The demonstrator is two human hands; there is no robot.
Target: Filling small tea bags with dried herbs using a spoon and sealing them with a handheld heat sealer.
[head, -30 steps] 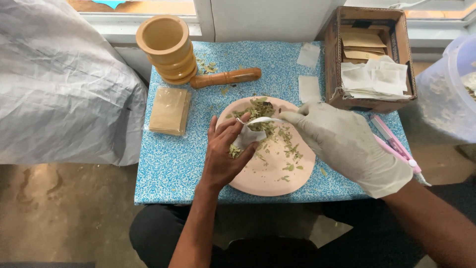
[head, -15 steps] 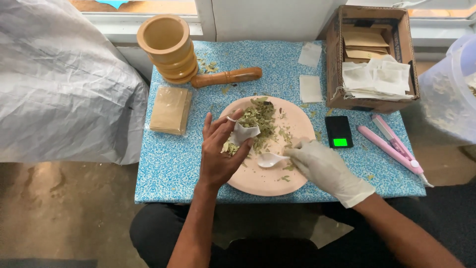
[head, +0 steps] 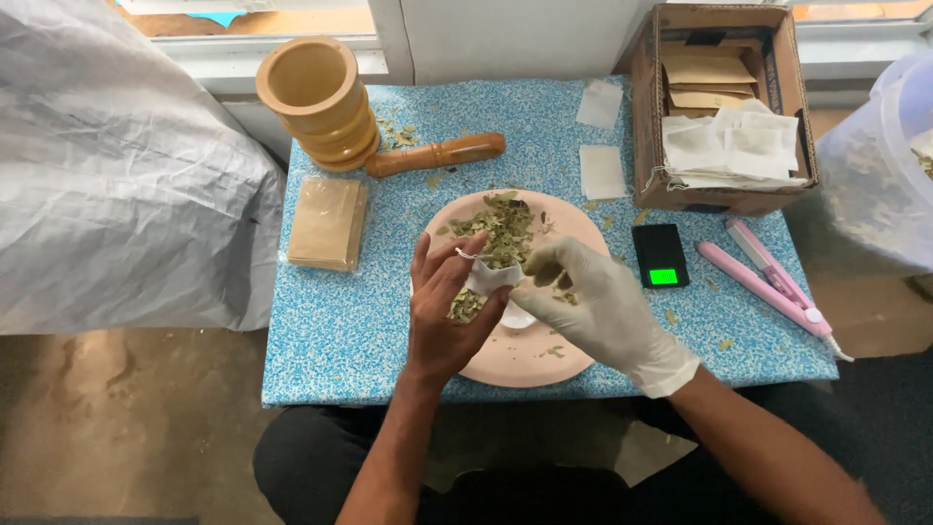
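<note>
nearest the camera, the person's dark-clothed lap [head: 544, 486] sat against the front edge of the small table covered in a blue speckled cloth [head: 340, 331]. the bare left hand [head: 442, 311] was raised over the near left part of the round pale pink plate [head: 530, 360], its fingers curled and pinched on a small white paper sachet [head: 486, 279], which it held open just above the plate; a clump of dried green leaf bits [head: 465, 306] lay against the palm below the sachet. the right hand in a white glove [head: 583, 297] met it from the right, fingertips bunched together at the sachet's mouth and closed on the handle of a small white plastic spoon [head: 517, 316], of which only the bowl showed beneath the glove; a few leaf bits clung to the gloved fingers.

beyond the hands, a loose heap of crushed dried green leaves [head: 501, 224] lay on the far half of the plate. just right of the plate sat a small black pocket scale with a lit green display [head: 660, 256], and further right a pink flat-bladed heat sealer [head: 768, 277] lay slantwise. to the left lay a stack of tan flat packets in clear wrap [head: 328, 223].

farther back, a brown wooden pestle [head: 437, 154] lay on its side beside a tall tan wooden mortar [head: 321, 97], with stray leaves between them. two flat white empty sachets [head: 602, 172] lay near an open brown cardboard box of white and tan sachets [head: 724, 107]. a crumpled grey plastic sheet [head: 117, 175] filled the left, a clear plastic tub [head: 889, 165] the right edge.
</note>
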